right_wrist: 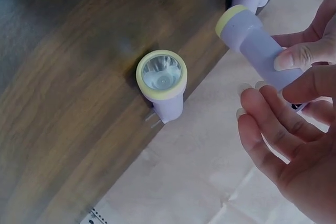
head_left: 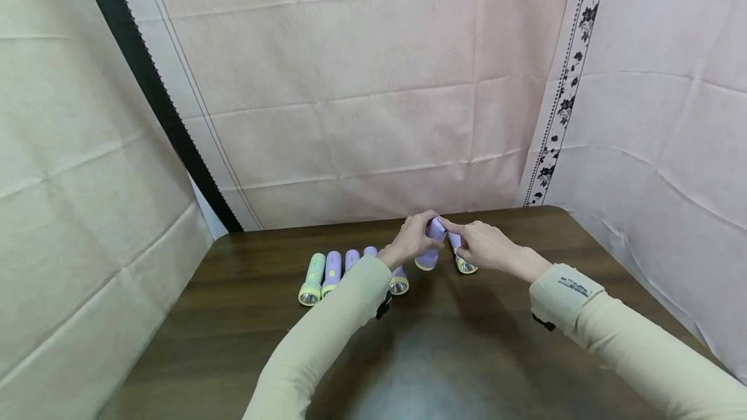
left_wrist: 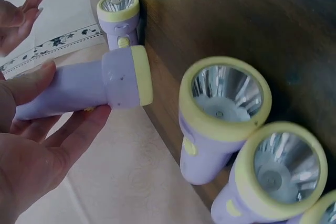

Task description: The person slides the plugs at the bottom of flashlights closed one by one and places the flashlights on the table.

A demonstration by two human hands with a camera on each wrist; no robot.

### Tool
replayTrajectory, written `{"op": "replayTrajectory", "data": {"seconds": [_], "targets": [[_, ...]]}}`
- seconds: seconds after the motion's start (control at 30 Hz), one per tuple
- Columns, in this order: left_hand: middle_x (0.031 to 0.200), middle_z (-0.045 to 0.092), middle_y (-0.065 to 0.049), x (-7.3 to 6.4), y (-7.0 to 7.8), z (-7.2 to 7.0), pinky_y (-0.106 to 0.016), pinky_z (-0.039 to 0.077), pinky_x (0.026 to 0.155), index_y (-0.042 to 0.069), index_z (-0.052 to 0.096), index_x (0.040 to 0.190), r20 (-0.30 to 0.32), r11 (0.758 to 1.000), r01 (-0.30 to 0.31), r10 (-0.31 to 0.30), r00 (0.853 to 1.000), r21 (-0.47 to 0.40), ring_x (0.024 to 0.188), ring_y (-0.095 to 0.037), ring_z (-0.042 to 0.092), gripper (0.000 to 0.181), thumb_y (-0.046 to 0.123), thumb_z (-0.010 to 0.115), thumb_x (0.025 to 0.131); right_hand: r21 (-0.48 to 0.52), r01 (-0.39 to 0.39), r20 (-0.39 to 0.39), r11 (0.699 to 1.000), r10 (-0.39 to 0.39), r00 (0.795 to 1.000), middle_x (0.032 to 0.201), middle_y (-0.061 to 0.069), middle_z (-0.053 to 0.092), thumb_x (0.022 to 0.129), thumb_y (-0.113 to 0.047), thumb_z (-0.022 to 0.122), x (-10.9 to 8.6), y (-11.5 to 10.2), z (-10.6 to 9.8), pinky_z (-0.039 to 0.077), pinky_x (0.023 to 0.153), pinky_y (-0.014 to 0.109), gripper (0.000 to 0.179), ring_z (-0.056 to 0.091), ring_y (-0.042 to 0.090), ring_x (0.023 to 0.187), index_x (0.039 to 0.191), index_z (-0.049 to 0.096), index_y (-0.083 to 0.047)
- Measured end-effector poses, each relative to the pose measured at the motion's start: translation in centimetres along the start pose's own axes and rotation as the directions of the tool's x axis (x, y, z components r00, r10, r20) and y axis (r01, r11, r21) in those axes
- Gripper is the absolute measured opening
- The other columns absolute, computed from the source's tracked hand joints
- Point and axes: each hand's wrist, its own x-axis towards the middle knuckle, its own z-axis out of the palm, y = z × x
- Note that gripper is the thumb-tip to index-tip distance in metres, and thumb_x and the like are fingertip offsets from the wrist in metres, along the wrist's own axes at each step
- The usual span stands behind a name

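A purple flashlight (head_left: 428,256) with a yellow rim is held by my left hand (head_left: 415,238) around its body, lifted off the table and tilted with its lens end down. In the left wrist view, the thumb lies along one side of this flashlight (left_wrist: 79,87) and fingers lie on the other. My right hand (head_left: 487,245) is at the tail end, one fingertip touching there; its other fingers are loosely bent. The tail is partly hidden by fingers. Just right of it, another purple flashlight (right_wrist: 163,108) lies on the table, with two thin metal prongs (right_wrist: 152,120) sticking out near its tail.
On the brown table (head_left: 245,316), a row of flashlights lies to the left: a green one (head_left: 316,269) at the end, then several purple ones (head_left: 333,267), partly behind my left sleeve. Pale cloth (head_left: 350,115) hangs behind the table's far edge and at both sides.
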Motion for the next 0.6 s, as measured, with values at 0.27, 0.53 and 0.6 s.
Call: {"op": "replayTrajectory", "data": {"seconds": [0.27,0.53,0.6], "targets": [[0.096,0.067,-0.007,0.8,1.7,-0.9,-0.031,0.050,0.064,0.012,0.047,0.118,0.001,0.977,0.137,-0.139,0.990,0.163,0.081,-0.023,0.066,0.054,0.027,0.080,0.079,-0.004,-0.063,0.021,0.998,0.063,0.998,0.058,-0.006,0.048,0.084,-0.010,0.062,0.2,0.2,-0.5,0.035,0.050,0.027,0.075,0.044,0.009,0.055,0.150,0.027,-0.004],[0.098,0.068,-0.010,1.2,0.4,-0.5,-0.036,0.050,0.065,0.019,0.037,0.125,-0.043,0.931,0.229,-0.226,0.973,0.285,0.083,-0.028,0.067,0.054,0.033,0.071,0.086,-0.002,-0.068,0.024,0.998,0.068,0.997,0.057,-0.007,0.045,0.086,-0.010,0.060,0.2,0.1,-0.7,0.032,0.048,0.026,0.071,0.041,0.008,0.054,0.149,0.029,-0.002],[0.101,0.069,-0.010,1.2,-0.3,0.1,-0.037,0.052,0.068,0.019,0.041,0.124,-0.044,0.908,0.257,-0.257,0.965,0.330,0.088,-0.029,0.068,0.050,0.036,0.070,0.087,0.006,-0.073,0.039,0.997,0.073,0.997,0.056,-0.007,0.044,0.086,-0.009,0.061,0.0,0.0,-0.4,0.031,0.047,0.026,0.071,0.040,0.008,0.053,0.149,0.029,-0.002]]}}
